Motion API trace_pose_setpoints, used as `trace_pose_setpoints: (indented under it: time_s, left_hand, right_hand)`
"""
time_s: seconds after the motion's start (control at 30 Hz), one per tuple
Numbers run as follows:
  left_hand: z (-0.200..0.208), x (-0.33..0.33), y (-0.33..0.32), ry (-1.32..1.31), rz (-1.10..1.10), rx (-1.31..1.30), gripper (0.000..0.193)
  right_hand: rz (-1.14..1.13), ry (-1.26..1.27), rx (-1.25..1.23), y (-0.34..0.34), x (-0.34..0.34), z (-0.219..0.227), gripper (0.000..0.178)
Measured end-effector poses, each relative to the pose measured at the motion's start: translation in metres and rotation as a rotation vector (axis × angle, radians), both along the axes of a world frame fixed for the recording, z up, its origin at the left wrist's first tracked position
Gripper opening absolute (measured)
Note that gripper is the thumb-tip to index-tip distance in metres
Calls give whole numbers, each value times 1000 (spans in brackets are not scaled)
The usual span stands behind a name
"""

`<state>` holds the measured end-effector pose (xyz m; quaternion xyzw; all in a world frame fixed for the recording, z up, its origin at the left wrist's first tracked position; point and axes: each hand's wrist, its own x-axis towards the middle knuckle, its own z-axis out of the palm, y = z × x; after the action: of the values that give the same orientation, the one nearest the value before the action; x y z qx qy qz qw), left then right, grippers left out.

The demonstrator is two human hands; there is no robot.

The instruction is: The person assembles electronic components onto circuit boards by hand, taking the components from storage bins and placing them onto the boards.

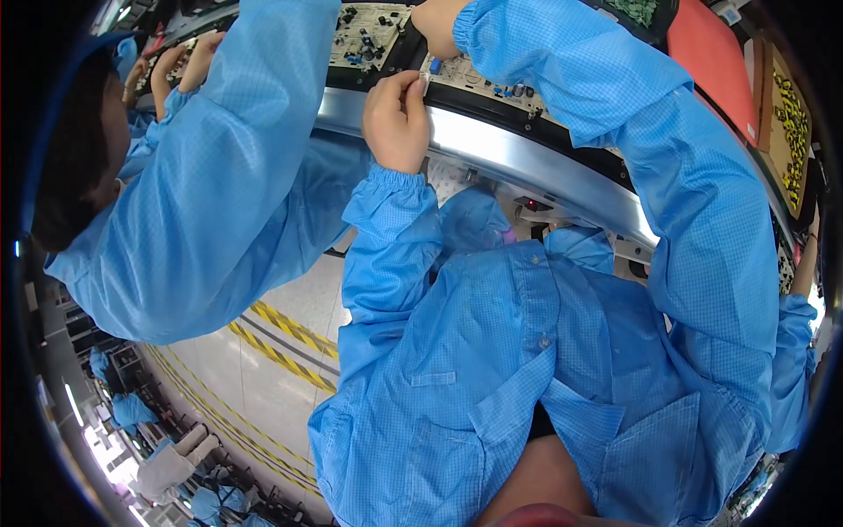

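My left hand (395, 121) is at the front edge of the work line, its thumb and forefinger pressed together. Something small and pale shows at the fingertips, too small to name. Just beyond the fingertips lies a pale circuit board (474, 81) fitted with small parts, among them a blue block-shaped component (435, 66). Over the far left part of this board is my right hand (436, 26), bent at the wrist. Its fingers are hidden at the upper edge, so their grip does not show.
Another populated circuit board (364, 37) lies to the left. A shiny metal rail (474, 133) runs along the line's front. At right are a red panel (716, 66), a tray of yellow-black components (793, 140) and green parts (634, 9). A blue-sleeved co-worker (202, 193) works close at left.
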<state>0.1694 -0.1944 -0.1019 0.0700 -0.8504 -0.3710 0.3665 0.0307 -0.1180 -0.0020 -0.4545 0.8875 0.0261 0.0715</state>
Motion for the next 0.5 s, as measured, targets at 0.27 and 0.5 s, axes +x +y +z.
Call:
trace_pose_setpoints:
  time_s: [0.27, 0.5]
  left_hand:
    - [2, -1, 6, 53, -11, 73, 6]
    - [15, -24, -11, 81, -81, 167, 10]
  right_hand:
    - [7, -12, 23, 10, 3, -1, 34]
    - [-103, 234, 82, -11, -1, -40, 25]
